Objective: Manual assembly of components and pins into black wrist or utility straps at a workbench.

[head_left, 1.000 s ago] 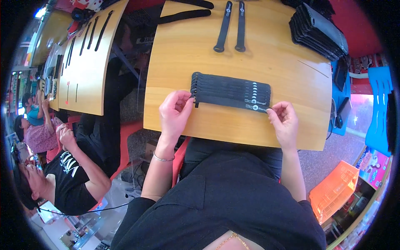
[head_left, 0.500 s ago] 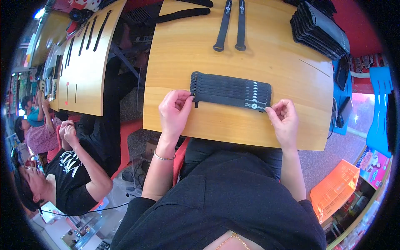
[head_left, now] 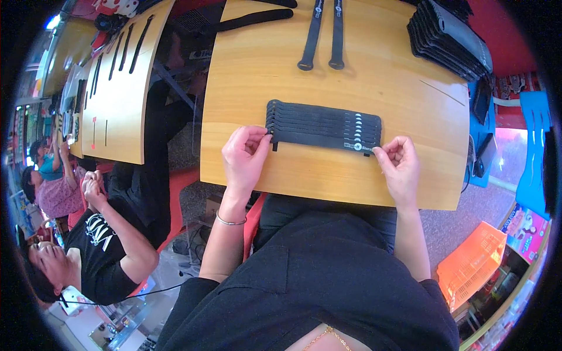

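Note:
In front of me on the table lies a row of black hook-and-loop straps (head_left: 316, 124), overlapped like shingles with white printing near their right ends. My left hand (head_left: 247, 153) pinches the left end of the nearest strap, beside a small black tab that pokes out below. At the opposite end, my right hand (head_left: 399, 167) has thumb and forefinger closed on that strap's right corner. The other fingers of both hands are curled in. Farther off, two long black straps (head_left: 337, 35) with rounded ends lie side by side.
The wooden table (head_left: 246, 88) curves around the work. A thick stack of black straps (head_left: 448, 44) stands at its far right. More dark straps (head_left: 254, 20) lie at the far left. An orange basket (head_left: 471, 263) sits low on the right. A co-worker (head_left: 111, 245) sits at left.
The nearest strap appears to have slid slightly up over the row, covering the printing behind it. Both hands keep nearly the same places. The co-worker's head has shifted a little.

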The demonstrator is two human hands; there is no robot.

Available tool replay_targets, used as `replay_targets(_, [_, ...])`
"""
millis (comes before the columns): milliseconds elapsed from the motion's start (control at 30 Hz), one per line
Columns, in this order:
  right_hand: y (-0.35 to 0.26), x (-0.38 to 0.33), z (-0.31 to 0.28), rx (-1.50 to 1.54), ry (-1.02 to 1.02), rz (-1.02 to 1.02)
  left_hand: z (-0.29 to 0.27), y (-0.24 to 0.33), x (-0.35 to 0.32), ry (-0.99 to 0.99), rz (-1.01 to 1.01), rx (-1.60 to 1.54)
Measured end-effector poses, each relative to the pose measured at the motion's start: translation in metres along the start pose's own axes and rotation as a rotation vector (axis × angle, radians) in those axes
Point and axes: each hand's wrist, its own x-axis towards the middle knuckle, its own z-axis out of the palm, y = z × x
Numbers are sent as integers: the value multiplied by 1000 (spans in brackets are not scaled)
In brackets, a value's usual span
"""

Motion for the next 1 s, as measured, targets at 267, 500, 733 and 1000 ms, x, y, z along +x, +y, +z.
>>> replay_targets(267, [0, 1, 1, -1, 12, 8, 1, 2, 1, 10, -59, -13])
replay_targets(500, [-1, 1, 2, 8, 16, 29, 1, 3, 2, 5, -68, -9])
replay_targets(733, [-1, 2, 1, -26, 20, 22, 3, 4, 2, 5, -83, -3])
replay_targets(1000, [3, 2, 3, -28, 41, 33, 4, 4, 2, -5, -81, 8])
